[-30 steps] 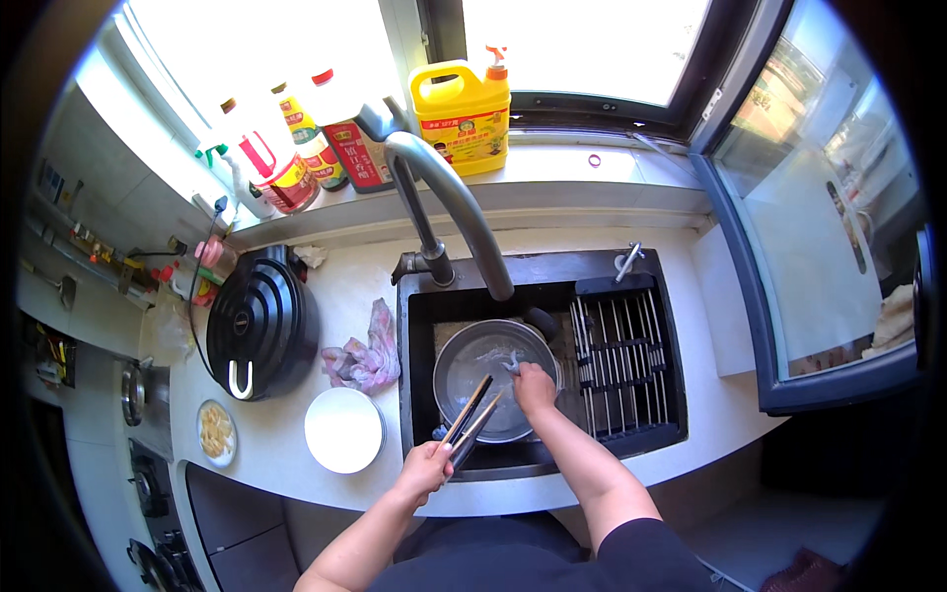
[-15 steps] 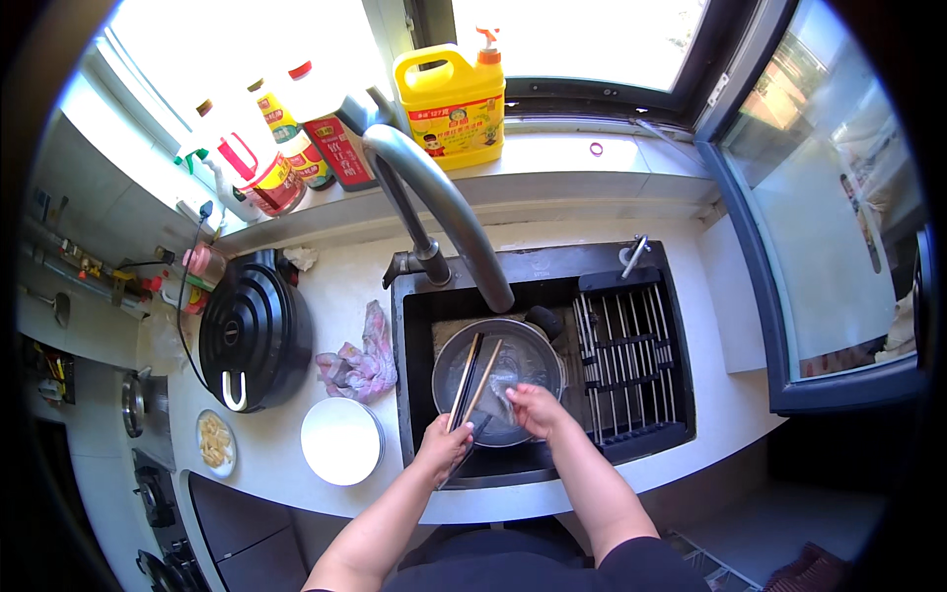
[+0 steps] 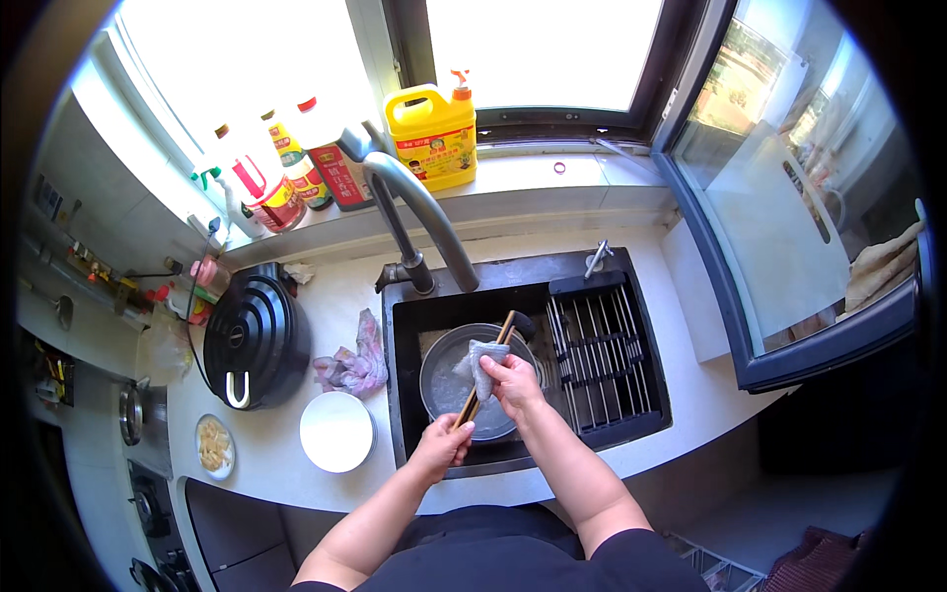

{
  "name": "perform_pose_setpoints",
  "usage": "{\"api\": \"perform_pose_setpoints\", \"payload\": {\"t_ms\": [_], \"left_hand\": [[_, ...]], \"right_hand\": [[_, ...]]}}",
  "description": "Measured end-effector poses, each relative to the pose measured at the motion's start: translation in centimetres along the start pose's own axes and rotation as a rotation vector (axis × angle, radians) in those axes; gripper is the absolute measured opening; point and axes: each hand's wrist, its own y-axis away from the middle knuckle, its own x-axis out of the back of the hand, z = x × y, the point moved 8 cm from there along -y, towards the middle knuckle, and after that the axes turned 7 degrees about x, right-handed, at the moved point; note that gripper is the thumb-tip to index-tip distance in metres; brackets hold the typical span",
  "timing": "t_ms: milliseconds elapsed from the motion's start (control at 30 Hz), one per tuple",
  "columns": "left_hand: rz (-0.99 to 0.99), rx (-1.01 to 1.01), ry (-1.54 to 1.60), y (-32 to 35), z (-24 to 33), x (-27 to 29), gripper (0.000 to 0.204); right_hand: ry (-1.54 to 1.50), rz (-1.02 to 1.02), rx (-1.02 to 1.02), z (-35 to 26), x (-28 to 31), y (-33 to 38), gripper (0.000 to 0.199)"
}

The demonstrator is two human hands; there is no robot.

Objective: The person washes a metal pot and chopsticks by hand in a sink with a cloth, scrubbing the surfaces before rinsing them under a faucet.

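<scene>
Over a round metal basin (image 3: 434, 380) in the dark sink (image 3: 400, 326), my left hand (image 3: 443, 446) is closed around the lower ends of a bundle of chopsticks (image 3: 472, 406). Some of them are light wood and others look dark. My right hand (image 3: 513, 385) grips a greyish dishcloth (image 3: 482, 367), which is wrapped around the upper part of the bundle. The chopstick tips stick out past the cloth, slanting up to the right. Water seems to lie in the basin.
A grey faucet (image 3: 434, 222) arches over the sink. A drying rack (image 3: 604, 355) fills its right side. On the left counter are white plates (image 3: 337, 432), a crumpled plastic bag (image 3: 357, 363), a black lidded cooker (image 3: 258, 340) and a food dish (image 3: 215, 446). An open window (image 3: 750, 370) juts in at right.
My right hand has brought the cloth up from over the basin onto the chopsticks and wrapped it around them. The bundle now slants more to the right. The whole view has shifted slightly.
</scene>
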Motion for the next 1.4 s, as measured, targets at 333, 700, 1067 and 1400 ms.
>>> {"api": "perform_pose_setpoints", "payload": {"t_ms": [333, 700, 1067, 1400], "left_hand": [[0.494, -0.408, -0.382, 0.6, 2.8, 3.0, 0.027], [0.303, -0.251, -0.214, 1.2, 0.4, 1.4, 0.031], [0.153, 0.0, -0.032, 0.0, 0.1, 1.4, 0.032], [-0.161, 0.364, 0.193, 4.4, -3.1, -1.8, 0.041]], "right_hand": [[0.121, -0.029, -0.08, 4.9, -1.6, 3.7, 0.013], [0.066, 0.179, -0.001, 1.9, 1.7, -1.7, 0.015], [0.108, 0.074, -0.179, 3.4, -2.3, 3.3, 0.015], [-0.002, 0.105, -0.154, 1.6, 1.8, -3.2, 0.013]]}}
